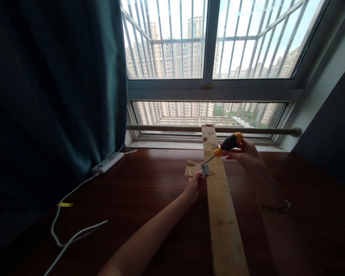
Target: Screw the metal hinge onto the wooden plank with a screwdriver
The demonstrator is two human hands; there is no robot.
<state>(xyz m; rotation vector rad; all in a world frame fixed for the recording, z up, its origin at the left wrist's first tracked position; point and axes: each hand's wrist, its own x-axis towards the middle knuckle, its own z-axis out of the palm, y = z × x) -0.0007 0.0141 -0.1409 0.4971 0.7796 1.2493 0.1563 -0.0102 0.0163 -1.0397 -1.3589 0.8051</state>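
Note:
A long pale wooden plank [222,214] lies on the dark wooden table [149,191], running from the near edge to the window rail. A small metal hinge [205,169] sits at the plank's left edge, bridging to a small wood piece [192,168]. My right hand [244,153] grips a screwdriver [228,143] with a black and orange handle; its tip rests on the hinge. My left hand [194,186] is curled beside the plank, its fingers pressing at the hinge and the small wood piece.
A white power bank [107,162] with white cables [71,230] lies at the table's left. A dark curtain [54,88] hangs on the left. A barred window [209,57] and a horizontal rail [166,128] stand behind the table.

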